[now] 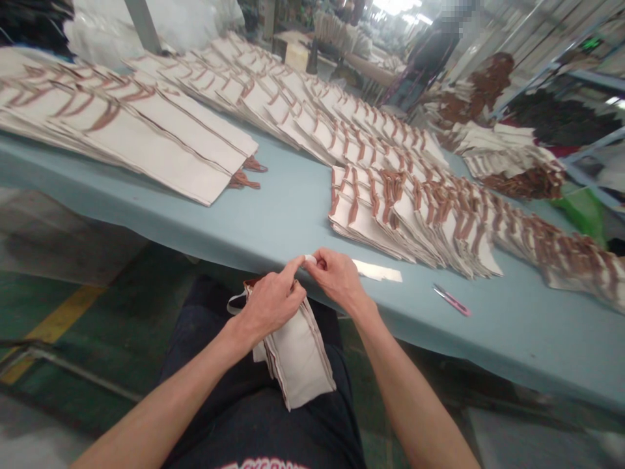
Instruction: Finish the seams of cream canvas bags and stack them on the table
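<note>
My left hand (pixel 274 301) is closed on the top of a cream cloth bag (pixel 303 358) with brown edging, which hangs over my lap. A pale loop (pixel 236 303) sticks out at the bag's left side. With fingers pinched together, my right hand (pixel 338 276) grips a small white piece (pixel 310 259) just above the table edge. The left index fingertip reaches the same white piece. What kind of piece it is I cannot make out. Right beside my right hand, a white strip (pixel 381 271) lies on the table, partly hidden by that hand.
Pink-handled thread snips (pixel 453 301) lie on the blue-green table (pixel 288 202) to the right. Flat stacks of cream pieces with brown trim (pixel 161 133) lie at the left. Further overlapping stacks (pixel 410 208) fill the right and back. A person (pixel 424 58) stands beyond the table.
</note>
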`<control>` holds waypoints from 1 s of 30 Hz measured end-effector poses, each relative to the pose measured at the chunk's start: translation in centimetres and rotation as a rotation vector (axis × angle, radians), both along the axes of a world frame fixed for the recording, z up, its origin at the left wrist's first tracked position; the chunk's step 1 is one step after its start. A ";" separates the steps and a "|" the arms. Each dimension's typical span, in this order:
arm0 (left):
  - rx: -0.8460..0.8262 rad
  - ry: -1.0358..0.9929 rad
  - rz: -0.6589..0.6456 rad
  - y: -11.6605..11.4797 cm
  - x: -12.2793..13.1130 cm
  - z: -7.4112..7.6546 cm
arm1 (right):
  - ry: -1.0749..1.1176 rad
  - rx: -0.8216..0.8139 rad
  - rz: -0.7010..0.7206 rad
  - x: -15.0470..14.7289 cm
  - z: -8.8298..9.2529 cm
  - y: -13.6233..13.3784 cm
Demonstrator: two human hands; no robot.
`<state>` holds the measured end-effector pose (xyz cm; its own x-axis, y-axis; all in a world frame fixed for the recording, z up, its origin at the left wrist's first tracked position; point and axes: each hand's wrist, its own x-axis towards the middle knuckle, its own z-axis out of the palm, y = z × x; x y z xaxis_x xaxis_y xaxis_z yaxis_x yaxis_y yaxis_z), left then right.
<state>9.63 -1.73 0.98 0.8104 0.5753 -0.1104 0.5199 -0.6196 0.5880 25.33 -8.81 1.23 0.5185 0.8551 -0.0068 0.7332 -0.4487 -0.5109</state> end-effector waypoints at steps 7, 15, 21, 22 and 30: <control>0.137 0.103 -0.081 0.8 -0.6 -0.6 | 0.063 0.035 0.056 0.5 0.7 -0.7; 0.218 0.174 -0.131 1.3 -0.6 -0.2 | 0.120 0.099 0.080 0.8 0.9 -1.4; 0.250 0.198 -0.131 -0.1 0.3 0.4 | 0.183 0.146 0.093 0.9 0.8 -1.5; 0.252 0.201 -0.134 -0.4 0.5 0.6 | 0.197 0.155 0.092 0.9 0.8 -1.5; 0.286 0.225 -0.208 -0.2 1.4 0.0 | 0.466 0.317 0.020 2.1 -0.1 -1.8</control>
